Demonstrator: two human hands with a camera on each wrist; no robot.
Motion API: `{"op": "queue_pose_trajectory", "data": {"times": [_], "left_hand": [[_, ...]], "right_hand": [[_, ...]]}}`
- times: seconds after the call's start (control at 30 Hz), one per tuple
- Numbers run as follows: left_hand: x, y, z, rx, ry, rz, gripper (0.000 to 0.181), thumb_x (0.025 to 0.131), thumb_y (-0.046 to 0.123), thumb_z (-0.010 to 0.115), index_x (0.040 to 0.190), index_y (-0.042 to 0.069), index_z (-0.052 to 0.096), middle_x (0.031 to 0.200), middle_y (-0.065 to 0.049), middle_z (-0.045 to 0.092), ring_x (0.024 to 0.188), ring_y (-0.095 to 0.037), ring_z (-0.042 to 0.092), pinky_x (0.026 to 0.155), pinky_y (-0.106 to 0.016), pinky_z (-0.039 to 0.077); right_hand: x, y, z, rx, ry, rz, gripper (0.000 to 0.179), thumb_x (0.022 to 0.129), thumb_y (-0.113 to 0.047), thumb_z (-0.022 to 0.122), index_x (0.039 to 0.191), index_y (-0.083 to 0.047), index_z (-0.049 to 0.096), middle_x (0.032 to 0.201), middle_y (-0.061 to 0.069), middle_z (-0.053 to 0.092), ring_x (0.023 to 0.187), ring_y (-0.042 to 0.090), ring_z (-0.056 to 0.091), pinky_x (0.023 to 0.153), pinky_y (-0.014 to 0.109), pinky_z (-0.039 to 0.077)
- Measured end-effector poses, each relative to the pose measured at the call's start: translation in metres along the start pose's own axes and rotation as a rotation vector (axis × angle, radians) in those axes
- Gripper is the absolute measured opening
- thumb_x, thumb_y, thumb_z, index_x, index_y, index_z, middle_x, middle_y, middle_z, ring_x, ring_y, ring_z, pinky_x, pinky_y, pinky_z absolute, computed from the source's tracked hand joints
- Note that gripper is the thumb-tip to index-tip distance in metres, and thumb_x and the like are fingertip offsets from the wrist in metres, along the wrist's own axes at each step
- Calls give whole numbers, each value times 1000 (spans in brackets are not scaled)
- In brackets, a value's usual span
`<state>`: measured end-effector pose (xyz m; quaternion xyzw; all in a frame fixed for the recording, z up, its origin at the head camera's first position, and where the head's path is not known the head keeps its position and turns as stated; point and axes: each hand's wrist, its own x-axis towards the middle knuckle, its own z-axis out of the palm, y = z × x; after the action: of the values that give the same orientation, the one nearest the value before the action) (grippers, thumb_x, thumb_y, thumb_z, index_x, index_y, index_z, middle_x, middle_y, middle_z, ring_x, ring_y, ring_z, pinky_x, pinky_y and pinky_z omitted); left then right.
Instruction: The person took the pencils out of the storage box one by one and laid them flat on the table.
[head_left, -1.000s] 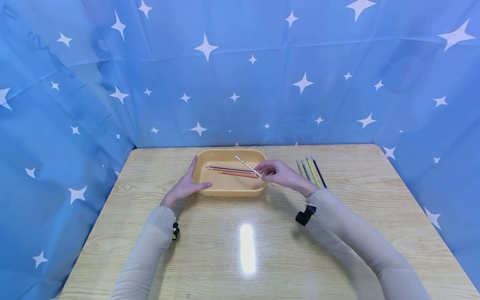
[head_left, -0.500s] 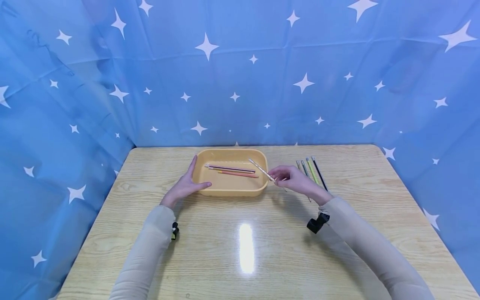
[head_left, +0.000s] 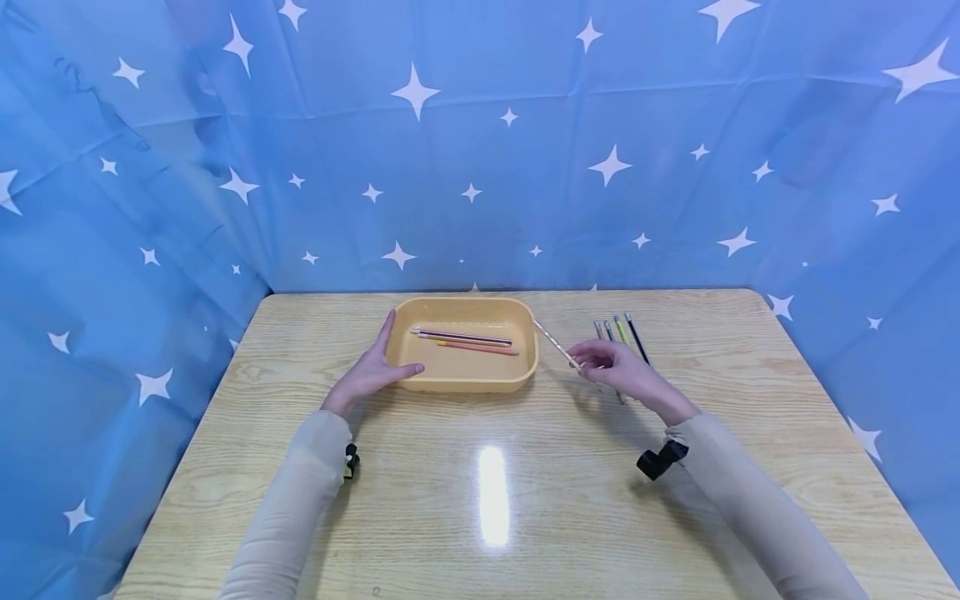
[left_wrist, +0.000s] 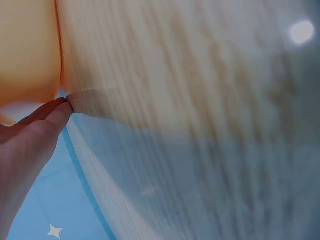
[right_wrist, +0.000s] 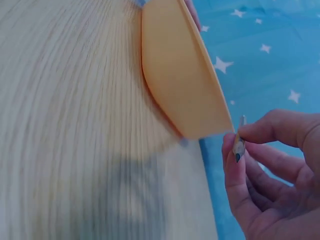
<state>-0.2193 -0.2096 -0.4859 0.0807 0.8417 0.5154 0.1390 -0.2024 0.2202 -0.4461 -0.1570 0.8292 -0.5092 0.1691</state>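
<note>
Touching tray [head_left: 465, 387] and pale pencil [head_left: 556, 343], hands [head_left: 621, 370] partly hide both; sleeves [head_left: 765, 500] cropped.

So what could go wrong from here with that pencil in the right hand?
The right hand pinches the held pencil nearer its sharpened tip, so the longer part could swing or slip.

The pencil's other end is close to the tray and might catch its rim; I can't tell if they touch.

The hand partly hides the row of pencils in the head view, so it might brush them out of place.
</note>
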Motion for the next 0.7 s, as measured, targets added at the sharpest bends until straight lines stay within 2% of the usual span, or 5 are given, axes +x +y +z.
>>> {"op": "queue_pose_trajectory", "data": {"times": [0.2, 0.47, 0.6, 0.7], "left_hand": [[0, -1, 0, 9, 3, -6, 117, 82, 36, 78, 155, 26, -12, 161, -10, -5, 143, -41, 8, 112, -59, 14], [0, -3, 1, -13, 1, -4, 116, 81, 37, 78, 155, 29, -11, 161, -9, -4, 142, -41, 10, 111, -58, 15], [0, -3, 0, 4, -2, -1, 115, 82, 37, 77, 154, 30, -12, 161, -10, -5, 142, -43, 9, 110, -61, 15], [0, -2, -1, 20, -8, 0, 114, 84, 37, 76, 154, 30, -14, 161, -10, -6, 142, -43, 8, 110, -61, 15]], "right_hand": [[-13, 10, -12, 1, 37, 30, 38, 95, -7, 59, 131, 5, 54, 122, 23, 57, 102, 23, 57, 82, 31, 51], [-28, 23, -30, 44, 82, 53, 42, 96, -5, 57, 135, 9, 48, 127, 30, 52, 103, 16, 58, 87, 34, 51], [-34, 30, -38, 52, 116, 62, 44, 97, -5, 56, 136, 10, 46, 128, 32, 50, 103, 14, 59, 86, 32, 51], [-37, 38, -45, 50, 148, 64, 44, 97, -5, 57, 136, 11, 45, 129, 33, 50, 100, 8, 59, 84, 28, 51]]}}
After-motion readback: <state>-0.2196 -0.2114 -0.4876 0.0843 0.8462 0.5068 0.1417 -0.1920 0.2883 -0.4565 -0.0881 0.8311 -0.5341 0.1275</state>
